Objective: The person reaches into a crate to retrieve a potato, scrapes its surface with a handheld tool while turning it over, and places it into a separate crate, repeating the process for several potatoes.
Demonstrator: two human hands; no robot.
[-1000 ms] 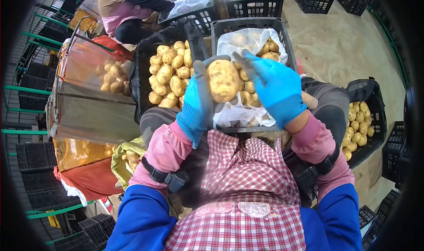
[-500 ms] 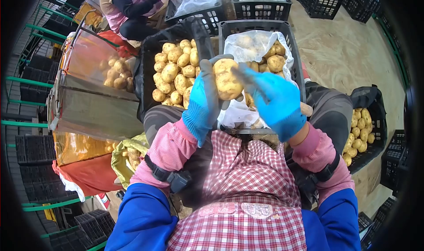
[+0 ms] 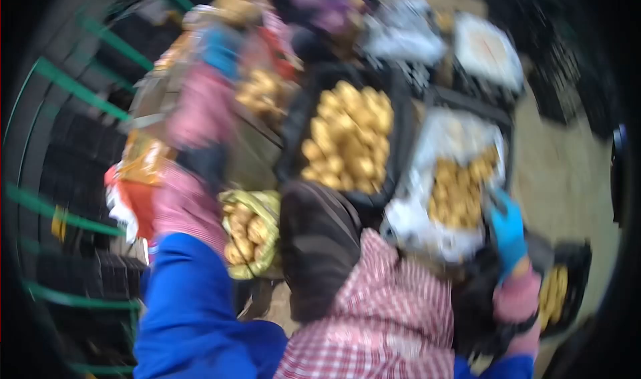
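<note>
Motion smears the view. My left hand [image 3: 222, 51], in a blue glove, reaches out to the far left, beside the frame with potatoes [image 3: 260, 93] in it. A tan shape [image 3: 235, 11] lies just beyond that hand; I cannot make out whether the hand holds it, as its fingers are blurred. My right hand [image 3: 507, 231], also blue-gloved, is low at the right edge of the crate [image 3: 509, 129] lined with white sheeting [image 3: 417, 202]. Brownish potatoes [image 3: 457, 195] lie inside it. The right fingers are too smeared to read.
A black-lined crate of yellow potatoes [image 3: 350, 139] stands in front of me. A yellow-green sack of potatoes [image 3: 270, 245] is by my left leg. Another potato crate [image 3: 567, 255] sits at right. Covered crates and a co-worker's purple glove [image 3: 334, 15] are at the back.
My hands have parted from the large potato they were on. The left has swung far out left, the right down to the crate's right side. The view has turned left.
</note>
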